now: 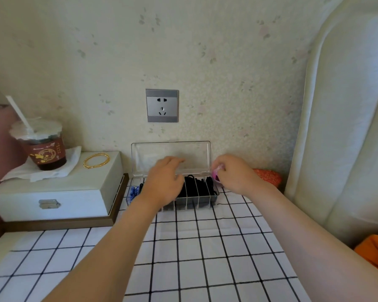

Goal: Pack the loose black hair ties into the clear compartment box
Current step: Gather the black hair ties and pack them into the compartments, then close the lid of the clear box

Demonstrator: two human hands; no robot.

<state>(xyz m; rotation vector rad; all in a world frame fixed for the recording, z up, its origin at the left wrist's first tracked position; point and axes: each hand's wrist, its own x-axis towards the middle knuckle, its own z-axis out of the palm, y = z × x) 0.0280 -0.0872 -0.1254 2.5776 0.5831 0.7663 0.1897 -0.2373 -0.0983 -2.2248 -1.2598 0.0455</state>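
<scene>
The clear compartment box [192, 202] is sitting at the back of the checked desk [205, 247]. Its lid [172, 153] is leaning open against the wall behind it, so both hands can be reaching in from the front. The black hair ties [198, 186] are lying bunched in the box's middle and right compartments, standing on edge between the dividers. None are showing loose on the cloth in front of the box. The left hand [165, 182] is hovering over the box's left-centre compartments with its fingers curving downward, probably tucking ties in (whether it is holding anything is hidden beneath the palm, so I cannot tell). The right hand [234, 173] is pinching a small pink item [217, 173] at the box's right end, seemingly keeping it clear of the ties. Blue pieces [134, 191] are occupying the box's leftmost compartment. Left of the box, a white case [52, 190] is carrying gold bangles [96, 161].
</scene>
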